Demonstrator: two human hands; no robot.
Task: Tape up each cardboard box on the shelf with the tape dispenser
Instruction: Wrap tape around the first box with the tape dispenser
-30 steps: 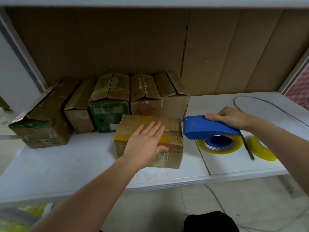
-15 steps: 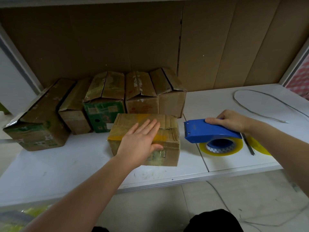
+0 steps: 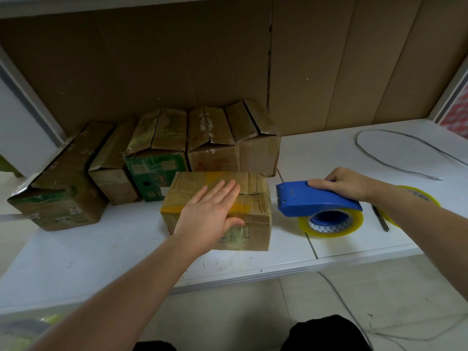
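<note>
A small cardboard box [image 3: 253, 188] sits near the front of the white shelf [image 3: 101, 244], with yellowish tape across its top. My left hand [image 3: 210, 211] lies flat on its top, fingers straight, thumb over the front face. Just right of the box stands a blue tape dispenser [image 3: 304, 198] with a yellow-edged tape roll [image 3: 331, 224]. My right hand [image 3: 342, 183] grips the dispenser's back from above. Several more cardboard boxes [image 3: 162, 148] with loose top flaps stand in a row behind, against the back panel.
A second tape roll [image 3: 420, 196] lies partly hidden behind my right forearm. A thin knife or pen [image 3: 379, 219] lies beside it. A grey cable [image 3: 395, 153] loops across the right of the shelf. The tilted leftmost box [image 3: 58, 188] reaches the shelf's left end.
My hands, the box and the dispenser have hardly moved. The dispenser sits a little closer to the box's right side.
</note>
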